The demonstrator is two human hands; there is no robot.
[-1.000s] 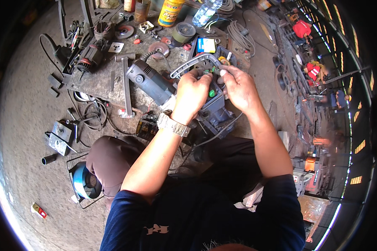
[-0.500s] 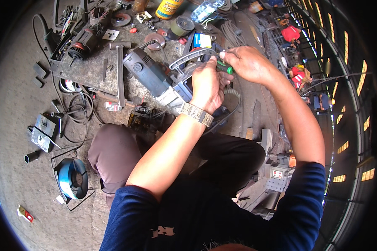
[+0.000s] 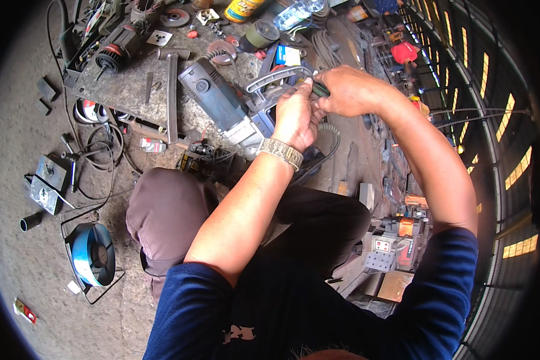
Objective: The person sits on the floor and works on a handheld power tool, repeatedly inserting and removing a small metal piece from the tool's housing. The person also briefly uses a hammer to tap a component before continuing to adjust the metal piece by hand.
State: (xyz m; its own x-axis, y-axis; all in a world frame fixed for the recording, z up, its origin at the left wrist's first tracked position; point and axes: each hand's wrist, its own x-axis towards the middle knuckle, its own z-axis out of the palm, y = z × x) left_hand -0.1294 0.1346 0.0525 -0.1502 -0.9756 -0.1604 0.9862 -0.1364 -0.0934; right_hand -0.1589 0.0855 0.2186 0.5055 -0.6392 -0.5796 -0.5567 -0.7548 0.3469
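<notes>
A grey power tool point(image 3: 213, 99) with a silver housing lies on the worktop in front of me, its long loop handle point(image 3: 276, 78) slanting up toward my hands. My right hand point(image 3: 349, 90) is closed around the green-and-black grip of a screwdriver point(image 3: 320, 89). Close against it, my left hand point(image 3: 297, 117), with a metal watch at the wrist, has its thumb and fingers drawn together by the end of the loop handle. What the left fingers pinch is hidden, and so is the screwdriver's tip.
Left of the power tool lies a hammer point(image 3: 172, 99); beyond it sits a red-and-black motor tool point(image 3: 115, 54). A yellow tub point(image 3: 241, 9), clear bottle point(image 3: 297, 13) and coiled cable point(image 3: 332, 48) stand farther back. A blue spool point(image 3: 93, 255) is on the floor. Another person in red point(image 3: 405, 53) is far right.
My right hand has turned and shifted slightly left and down over the screwdriver, covering more of its green grip. The left hand stays nearly in place. The whole view has tilted a little.
</notes>
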